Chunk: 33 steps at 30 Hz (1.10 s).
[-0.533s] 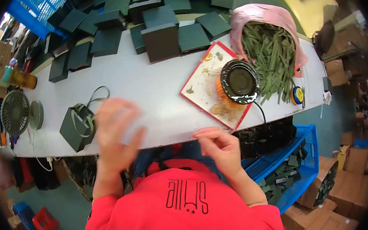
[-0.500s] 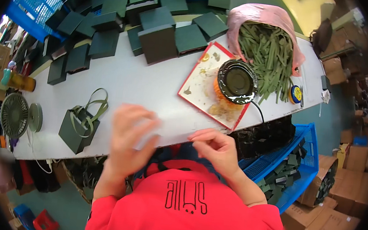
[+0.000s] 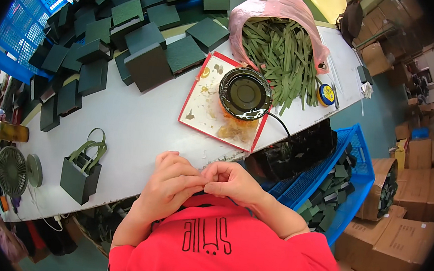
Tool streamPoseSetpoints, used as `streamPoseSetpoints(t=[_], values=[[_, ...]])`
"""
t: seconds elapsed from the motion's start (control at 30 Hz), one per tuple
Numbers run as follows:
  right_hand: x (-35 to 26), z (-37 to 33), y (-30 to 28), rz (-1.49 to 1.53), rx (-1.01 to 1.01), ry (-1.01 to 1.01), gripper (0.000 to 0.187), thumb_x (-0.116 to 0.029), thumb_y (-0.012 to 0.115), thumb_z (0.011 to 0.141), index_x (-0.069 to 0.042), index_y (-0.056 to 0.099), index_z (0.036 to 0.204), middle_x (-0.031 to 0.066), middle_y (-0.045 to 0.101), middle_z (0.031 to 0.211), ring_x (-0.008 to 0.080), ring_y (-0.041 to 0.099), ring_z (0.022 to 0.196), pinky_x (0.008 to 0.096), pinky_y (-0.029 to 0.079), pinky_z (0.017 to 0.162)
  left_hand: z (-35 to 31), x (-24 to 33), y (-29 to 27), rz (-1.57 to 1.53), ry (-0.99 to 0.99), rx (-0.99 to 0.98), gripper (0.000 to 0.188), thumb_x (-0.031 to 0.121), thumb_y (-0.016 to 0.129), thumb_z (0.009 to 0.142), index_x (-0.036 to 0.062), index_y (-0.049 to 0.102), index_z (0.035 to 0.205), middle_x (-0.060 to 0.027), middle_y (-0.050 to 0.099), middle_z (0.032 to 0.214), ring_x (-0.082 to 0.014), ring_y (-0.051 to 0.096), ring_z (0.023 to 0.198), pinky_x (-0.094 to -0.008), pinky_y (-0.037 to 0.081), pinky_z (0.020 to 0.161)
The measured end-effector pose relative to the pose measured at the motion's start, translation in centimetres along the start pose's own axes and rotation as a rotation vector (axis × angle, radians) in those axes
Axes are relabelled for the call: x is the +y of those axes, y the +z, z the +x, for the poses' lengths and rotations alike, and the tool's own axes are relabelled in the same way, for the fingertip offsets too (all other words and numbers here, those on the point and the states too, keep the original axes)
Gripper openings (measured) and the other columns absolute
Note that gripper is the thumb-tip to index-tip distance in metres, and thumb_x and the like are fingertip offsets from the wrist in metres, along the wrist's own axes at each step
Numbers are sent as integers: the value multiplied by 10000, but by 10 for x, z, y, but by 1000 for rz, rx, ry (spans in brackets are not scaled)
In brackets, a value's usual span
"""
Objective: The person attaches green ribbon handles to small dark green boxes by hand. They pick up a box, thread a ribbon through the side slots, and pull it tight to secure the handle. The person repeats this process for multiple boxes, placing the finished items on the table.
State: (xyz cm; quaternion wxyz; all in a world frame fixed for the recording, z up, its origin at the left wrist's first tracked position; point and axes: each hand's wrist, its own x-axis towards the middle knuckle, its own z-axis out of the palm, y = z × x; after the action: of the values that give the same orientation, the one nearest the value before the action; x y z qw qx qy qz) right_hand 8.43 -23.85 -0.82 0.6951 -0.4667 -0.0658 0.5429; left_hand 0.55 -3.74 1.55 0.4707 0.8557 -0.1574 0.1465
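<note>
My left hand (image 3: 172, 184) and my right hand (image 3: 233, 182) meet at the table's front edge, close to my chest. The right thumb and forefinger are pinched together against the bent, closed fingers of the left. Whatever lies between the fingertips, if anything, is hidden or too small to name. Left of my hands, a small dark green box-shaped bag (image 3: 77, 179) stands on the table with green ribbon handles (image 3: 94, 150) looped above it. Beyond my hands, a round black pot (image 3: 245, 93) of dark, glossy liquid rests on a stained, red-edged board (image 3: 194, 114).
Dark green boxes (image 3: 148, 63) are heaped at the far left. Green ribbon strips (image 3: 280, 56) spill from a pink plastic bag (image 3: 237, 21). A round yellow-and-blue tin (image 3: 326, 94) stands nearby. A blue crate (image 3: 354, 194) holds green pieces at right; a fan (image 3: 11, 170) stands far left.
My left hand has moved in to meet the right one, and its fingers have closed. The bag's ribbon handles, drooping over its front before, now arch above it. The whole view has shifted.
</note>
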Motion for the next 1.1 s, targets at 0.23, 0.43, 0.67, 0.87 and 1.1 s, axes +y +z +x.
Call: streamPoseSetpoints(t=[0.23, 0.43, 0.67, 0.87, 1.1], values=[[1, 0, -7, -95, 8, 9, 107, -9, 732, 872, -36, 640, 921, 5, 648, 984, 53, 585, 779, 207, 468, 661, 1, 1, -2, 153, 31, -65, 162, 87, 778, 752, 116, 723, 901, 21, 659, 883, -197, 600, 883, -482, 366, 1018], [-1, -3, -9, -181, 21, 28, 115, -55, 745, 887, -32, 652, 949, -18, 657, 913, 38, 581, 804, 204, 474, 699, -2, -3, 1, 239, 99, -99, 175, 99, 768, 766, 121, 708, 928, 28, 650, 919, -186, 598, 889, -490, 359, 1036], [-9, -11, 1, -332, 100, -36, 105, -106, 714, 923, -40, 634, 905, -36, 608, 749, 27, 550, 629, 201, 419, 560, 3, -9, 3, 188, -25, 5, 124, 18, 696, 807, 86, 635, 891, -55, 602, 872, -251, 583, 853, -466, 402, 981], [-21, -35, -30, -286, 227, -465, 235, -208, 562, 1042, -17, 620, 920, 8, 573, 650, 58, 512, 519, 205, 365, 485, 49, -73, -25, 404, -75, 267, 108, 57, 697, 835, 49, 592, 857, -115, 626, 921, -323, 592, 940, -433, 412, 941], [-45, -42, -81, -267, 874, -731, 168, -36, 687, 935, 37, 647, 1082, 100, 705, 922, 119, 675, 768, 234, 539, 658, 111, -124, -42, 1036, -399, 187, 918, 300, 855, 687, 246, 426, 1497, -52, 292, 1609, -383, 261, 1450, -584, 275, 1130]])
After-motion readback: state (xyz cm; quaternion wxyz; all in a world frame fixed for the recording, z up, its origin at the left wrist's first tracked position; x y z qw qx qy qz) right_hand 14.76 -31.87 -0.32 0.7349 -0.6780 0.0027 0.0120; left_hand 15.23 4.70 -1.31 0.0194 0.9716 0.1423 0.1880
